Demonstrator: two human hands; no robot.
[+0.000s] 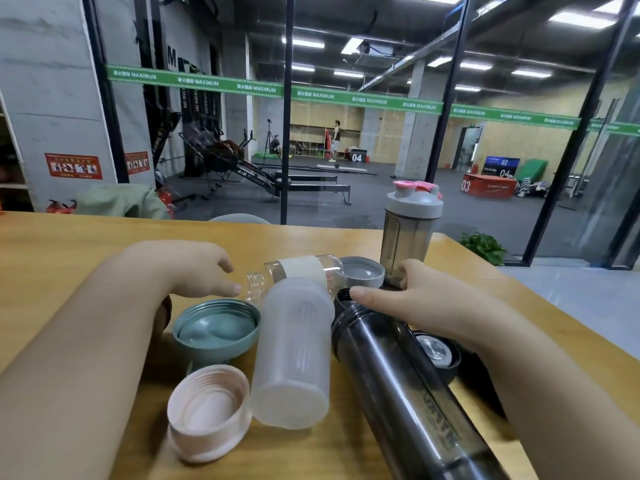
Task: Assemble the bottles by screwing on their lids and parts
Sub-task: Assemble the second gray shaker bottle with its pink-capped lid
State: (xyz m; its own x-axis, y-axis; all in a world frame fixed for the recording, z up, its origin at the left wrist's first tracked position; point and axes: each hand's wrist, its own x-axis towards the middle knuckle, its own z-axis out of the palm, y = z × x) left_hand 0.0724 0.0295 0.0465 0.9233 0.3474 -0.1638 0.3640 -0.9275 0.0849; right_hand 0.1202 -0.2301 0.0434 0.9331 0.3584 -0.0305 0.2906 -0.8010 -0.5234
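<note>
Location: a gym. Behind the glass wall [381, 150], centre frame, are rowers [277, 178], numbered boxes [486, 189] at right, cubbies [308, 147] and rubber flooring [398, 195].

bare hands [194, 271] over bottles [291, 351], lids [216, 327], wooden table [69, 244]

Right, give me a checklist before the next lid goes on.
1. Both hands free: left hand and right hand hold nothing: ok.
2. Shaker upright with lid on: ok.
3. Frosted bottle upright: not ok, on its side.
4. Dark bottle upright: not ok, on its side.
5. Loose lids within reach: pink lid, teal lid, grey lid: ok.
6. Which lid fits which bottle: cannot tell.
</note>
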